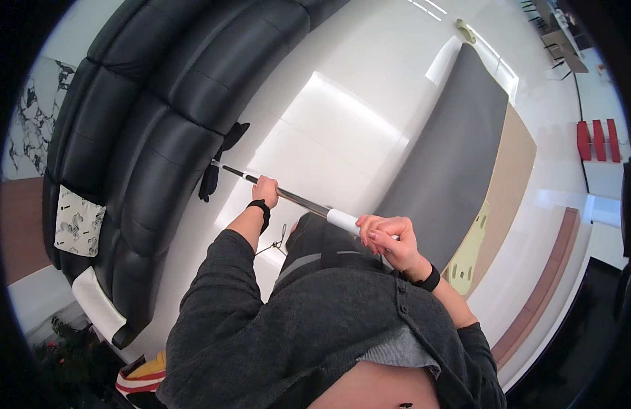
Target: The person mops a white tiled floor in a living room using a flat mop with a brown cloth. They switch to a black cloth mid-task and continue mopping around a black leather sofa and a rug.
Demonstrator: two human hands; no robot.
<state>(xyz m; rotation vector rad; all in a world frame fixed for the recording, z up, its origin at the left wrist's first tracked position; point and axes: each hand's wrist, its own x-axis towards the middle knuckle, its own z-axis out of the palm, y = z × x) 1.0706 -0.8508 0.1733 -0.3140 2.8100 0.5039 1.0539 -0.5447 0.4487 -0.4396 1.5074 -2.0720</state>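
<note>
Both hands hold one long mop pole that slants from my waist up and left to the sofa. My left hand is closed around its metal shaft, farther along. My right hand grips the white handle section near the upper end. At the far end a black mop head lies on the floor against the black leather sofa, partly hidden by the sofa's lower edge. Each wrist bears a black band.
A grey mat on a beige board lies to the right, with a pale green plastic piece on it. A zebra-print cushion and a white one rest on the sofa. Red shelves and chairs stand at the far right.
</note>
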